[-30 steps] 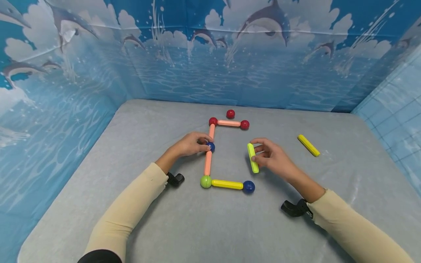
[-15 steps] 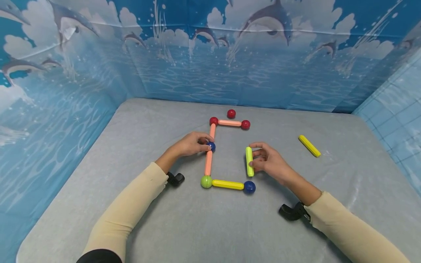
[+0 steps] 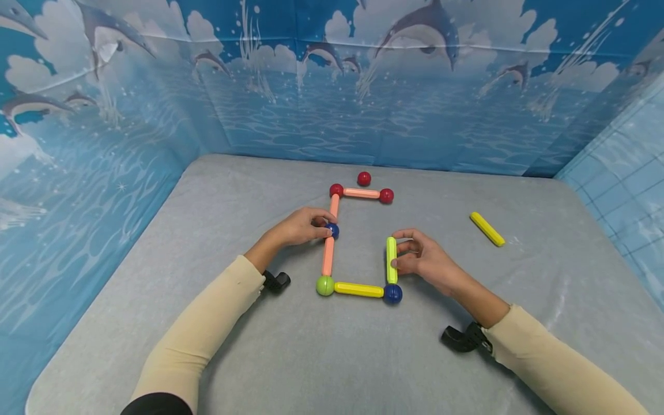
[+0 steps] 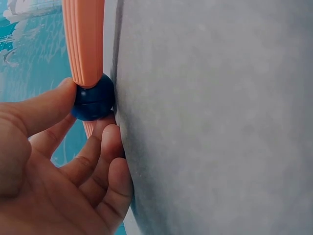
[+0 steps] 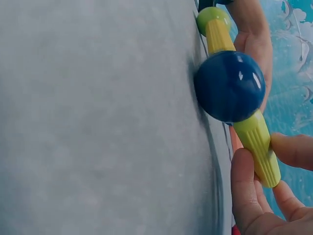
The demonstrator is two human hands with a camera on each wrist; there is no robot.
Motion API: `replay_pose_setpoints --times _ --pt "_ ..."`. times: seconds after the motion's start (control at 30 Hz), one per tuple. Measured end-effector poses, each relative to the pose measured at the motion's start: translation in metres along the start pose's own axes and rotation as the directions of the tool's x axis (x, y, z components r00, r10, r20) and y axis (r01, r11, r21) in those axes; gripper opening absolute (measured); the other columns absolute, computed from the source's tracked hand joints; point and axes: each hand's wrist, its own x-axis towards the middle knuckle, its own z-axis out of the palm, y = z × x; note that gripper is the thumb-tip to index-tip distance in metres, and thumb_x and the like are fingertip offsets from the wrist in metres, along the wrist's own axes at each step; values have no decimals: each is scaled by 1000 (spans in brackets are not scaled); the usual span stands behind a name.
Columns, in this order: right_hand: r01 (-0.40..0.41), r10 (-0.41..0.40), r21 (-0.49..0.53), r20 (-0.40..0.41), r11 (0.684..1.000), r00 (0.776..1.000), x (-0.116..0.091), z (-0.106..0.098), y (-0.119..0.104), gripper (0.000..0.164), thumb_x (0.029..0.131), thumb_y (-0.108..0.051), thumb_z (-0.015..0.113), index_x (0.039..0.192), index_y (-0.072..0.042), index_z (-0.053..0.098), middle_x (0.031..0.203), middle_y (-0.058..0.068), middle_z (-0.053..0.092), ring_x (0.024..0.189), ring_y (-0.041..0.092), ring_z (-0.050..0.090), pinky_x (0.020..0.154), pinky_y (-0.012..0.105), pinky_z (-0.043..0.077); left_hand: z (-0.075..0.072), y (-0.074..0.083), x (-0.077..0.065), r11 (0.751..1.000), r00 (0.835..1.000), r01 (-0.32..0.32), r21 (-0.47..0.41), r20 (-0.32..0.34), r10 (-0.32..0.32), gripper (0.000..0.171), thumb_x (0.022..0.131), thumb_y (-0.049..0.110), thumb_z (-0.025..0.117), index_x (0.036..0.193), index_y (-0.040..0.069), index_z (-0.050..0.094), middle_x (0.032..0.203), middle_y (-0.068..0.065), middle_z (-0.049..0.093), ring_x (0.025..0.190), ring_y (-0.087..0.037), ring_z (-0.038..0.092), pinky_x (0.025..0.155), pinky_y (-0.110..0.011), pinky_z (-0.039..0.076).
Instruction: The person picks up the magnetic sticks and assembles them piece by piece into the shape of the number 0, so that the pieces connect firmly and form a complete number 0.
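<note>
My left hand [image 3: 300, 226] pinches a blue ball [image 4: 94, 102] between thumb and fingers. Salmon rods [image 3: 328, 257] join this ball on its near and far sides. A yellow-green rod [image 3: 391, 260] is held by my right hand [image 3: 429, 259], thumb and fingers gripping its sides. The near end of that rod meets a second blue ball [image 5: 230, 87], larger in the right wrist view. From there a yellow rod [image 3: 359, 290] runs left to a green ball [image 3: 325, 286], the corner piece under the salmon side.
At the far end, a red ball [image 3: 336, 191], a salmon rod [image 3: 361, 193] and another red ball [image 3: 386, 196] form a row. A loose red ball [image 3: 364, 178] lies behind. One loose yellow rod [image 3: 487, 229] rests at right on the grey tabletop [image 3: 332, 357].
My right hand has moved the yellow-green rod left and toward me, straightening it until its near end meets the right blue ball. The left hand keeps its hold.
</note>
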Motion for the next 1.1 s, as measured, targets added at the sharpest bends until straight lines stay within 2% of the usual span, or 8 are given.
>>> replay_pose_setpoints --times 0.2,0.5,0.63,0.7,0.77,0.9,1.0,1.1 --pt "-7 7 -3 -3 1000 1000 -1 1 3 63 91 -7 66 146 -4 34 129 24 53 92 15 67 84 32 59 -1 0 0 1000 1000 -12 -6 3 12 31 97 21 64 128 21 65 123 -11 65 96 -22 59 74 -28 48" --pt "-5 5 -10 7 1000 1000 -2 0 3 62 92 -7 66 145 -3 34 127 23 53 91 15 66 83 29 58 -2 -1 2 1000 1000 -11 7 8 11 33 97 24 65 130 22 64 127 -11 64 103 -23 60 79 -29 49" --pt "-7 7 -15 13 1000 1000 -2 1 3 62 92 -6 66 145 -3 34 128 24 53 92 17 65 84 30 59 -10 3 0 997 998 1 82 55 -5 37 98 28 63 135 24 61 132 -10 63 108 -23 60 82 -31 51" --pt "-11 11 -21 9 1000 1000 -2 1 3 62 92 -7 66 145 -3 34 128 24 53 92 18 65 85 30 59 -17 9 1 989 999 4 148 53 -12 40 99 30 60 138 26 59 135 -10 62 111 -24 60 86 -35 52" --pt "-11 11 -26 5 1000 1000 -1 1 3 62 92 -7 66 145 -4 35 129 24 54 92 18 65 85 30 59 -26 16 6 980 1000 12 197 12 -15 40 99 31 59 139 25 59 135 -9 62 114 -26 59 90 -39 52" --pt "9 -8 -24 12 1000 1000 0 1 4 61 91 -6 66 144 -2 35 127 24 54 92 17 65 84 30 59 -39 28 24 975 992 29 218 -130 -1 38 99 29 59 136 22 61 137 -10 60 120 -28 56 96 -45 51" --pt "25 -25 -17 19 1000 999 0 0 6 61 91 -4 65 144 -1 35 125 24 55 91 17 65 84 30 59 -41 33 43 970 979 18 242 -203 33 36 100 27 58 134 20 62 138 -9 59 124 -27 55 100 -46 50" --pt "29 -29 -11 16 1000 999 -1 0 7 61 91 -4 65 143 -1 35 124 24 55 90 17 65 83 29 59 -38 36 59 961 965 -7 278 -249 79 34 100 25 58 133 19 63 136 -9 58 124 -27 54 102 -46 49"
